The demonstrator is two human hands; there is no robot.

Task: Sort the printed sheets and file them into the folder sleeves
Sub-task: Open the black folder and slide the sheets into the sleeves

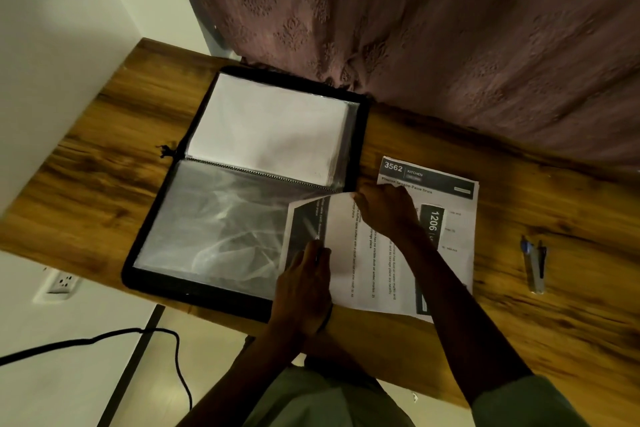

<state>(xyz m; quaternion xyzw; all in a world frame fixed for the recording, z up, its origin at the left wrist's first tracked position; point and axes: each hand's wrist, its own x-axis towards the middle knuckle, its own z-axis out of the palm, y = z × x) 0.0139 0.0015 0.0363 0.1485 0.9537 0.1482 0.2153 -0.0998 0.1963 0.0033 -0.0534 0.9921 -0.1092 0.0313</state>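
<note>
Centrally, my left hand (304, 274) lies on the near left edge of the top sheet (349, 263), its fingers nearly straight and pressed close together on the paper; the thumb is hidden, so I cannot tell whether it tucks beneath the edge. My right hand (384, 211) takes the sheet's far corner, fingers curled in and pinching the paper, and that corner is raised and bent above the table (104, 163). The top sheet, printed with a dark header band and lines of text, overlaps the right edge of the folder (363, 135) and partly covers the stack of printed sheets (457, 229) to its right, where headers reading "3562 KITCHEN" and "1206" show. The folder lies open and flat, black-bordered, with a zip pull at its left side. Its nearer half presents a clear sleeve (214, 225), glossy and wrinkled, just beside my left fingertips. Its farther half holds a filed white sheet (270, 128) behind plastic. Well apart to the right rests a small grey-and-blue tool (535, 263); its kind is unclear. A patterned curtain (450, 28) hangs behind the table's far edge.
</note>
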